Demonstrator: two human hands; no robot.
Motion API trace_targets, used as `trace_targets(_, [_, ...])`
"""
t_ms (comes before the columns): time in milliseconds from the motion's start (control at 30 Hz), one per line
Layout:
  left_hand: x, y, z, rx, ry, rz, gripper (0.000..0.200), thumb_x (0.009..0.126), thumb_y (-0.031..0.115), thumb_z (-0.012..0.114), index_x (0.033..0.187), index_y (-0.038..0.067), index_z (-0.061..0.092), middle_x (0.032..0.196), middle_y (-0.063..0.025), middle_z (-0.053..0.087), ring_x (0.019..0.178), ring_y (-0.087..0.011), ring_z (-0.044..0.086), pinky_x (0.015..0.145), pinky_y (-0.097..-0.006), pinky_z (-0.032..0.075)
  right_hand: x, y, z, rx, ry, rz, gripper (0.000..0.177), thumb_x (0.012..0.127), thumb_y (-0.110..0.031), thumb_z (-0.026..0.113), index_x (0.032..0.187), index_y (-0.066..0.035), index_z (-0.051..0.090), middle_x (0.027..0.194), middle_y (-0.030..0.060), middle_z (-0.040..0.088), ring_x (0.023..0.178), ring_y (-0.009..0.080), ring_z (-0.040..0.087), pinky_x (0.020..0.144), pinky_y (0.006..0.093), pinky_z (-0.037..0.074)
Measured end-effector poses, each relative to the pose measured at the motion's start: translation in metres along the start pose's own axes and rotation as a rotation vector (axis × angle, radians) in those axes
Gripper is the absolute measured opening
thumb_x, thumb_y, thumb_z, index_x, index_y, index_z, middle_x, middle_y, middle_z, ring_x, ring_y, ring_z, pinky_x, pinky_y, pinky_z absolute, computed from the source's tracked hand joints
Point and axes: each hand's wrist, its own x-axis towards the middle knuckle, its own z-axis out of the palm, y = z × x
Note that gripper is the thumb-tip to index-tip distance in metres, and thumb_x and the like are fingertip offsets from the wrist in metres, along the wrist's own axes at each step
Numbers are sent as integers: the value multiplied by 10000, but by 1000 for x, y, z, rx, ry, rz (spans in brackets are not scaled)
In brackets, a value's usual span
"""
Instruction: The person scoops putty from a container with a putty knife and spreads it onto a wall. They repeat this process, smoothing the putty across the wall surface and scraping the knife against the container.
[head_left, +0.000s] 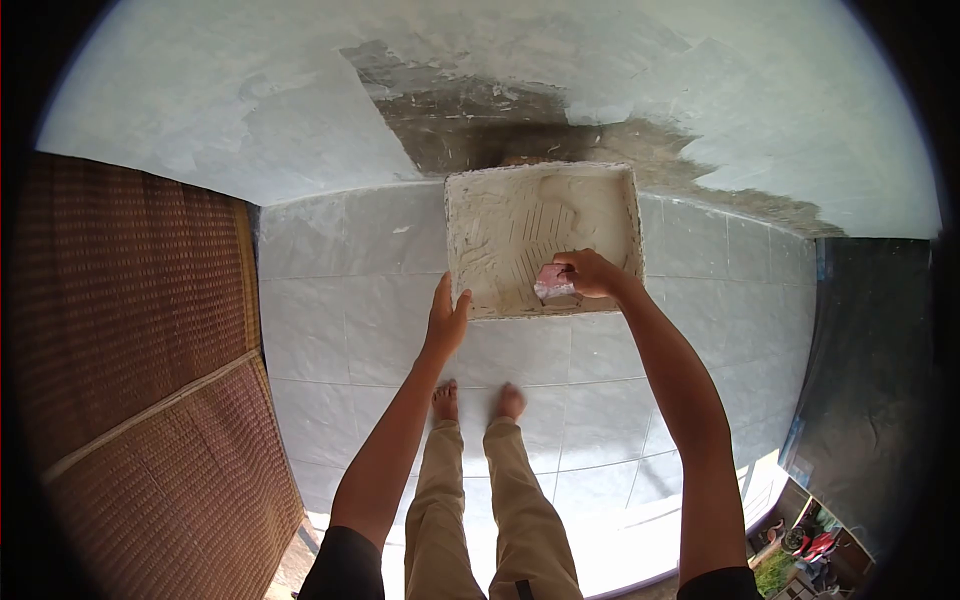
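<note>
A shallow rectangular tray (640, 225) stands against the foot of the wall, its rim crusted with dried paste. Cream-coloured putty (500, 215) coats its inside, with combed lines and smears across the middle. My right hand (592, 273) is closed on a small flat pinkish scraper (553, 282), which touches the putty near the tray's front right. At the front left corner, my left hand (447, 315) has its thumb and fingers around the tray's edge. The scraper's far side under my fingers is hidden.
Ahead is a wall (270, 110) with pale skim coat and a dark bare patch (450, 125). Grey tiles (400, 340) cover the floor around my bare feet (508, 402). A woven brown mat (150, 300) hangs left; a dark sheet (870, 380) hangs right.
</note>
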Motion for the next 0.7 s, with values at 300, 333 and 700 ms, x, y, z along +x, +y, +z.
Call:
trace_targets(300, [-4,21,-8,-100,-51,-71,646,1019,277,543,1506,-79,315,1540,-262,379,1459,-328,347,1191,-372,266,8,-3,-25,-99,-161,-6,307,888,-122,668,1190,-71,667,1068,146,715,986,293,669,849,390,514])
trace_targets(333, [-5,22,-8,-102,-50,-70,646,1019,277,543,1506,-79,315,1540,-262,379,1459,-328,347,1191,-372,266,9,-1,-29,-119,-185,-8,311,882,-134,672,1185,-63,669,1050,144,716,979,276,671,844,384,515])
trace_targets(700, [-11,65,-29,-50,-21,-61,583,1024,292,539,1473,-53,398,1498,-239,452,1432,-312,396,1181,-374,284,-23,28,-27,813,29,281,363,989,-132,589,1319,20,585,1124,75,669,987,164,647,939,343,520])
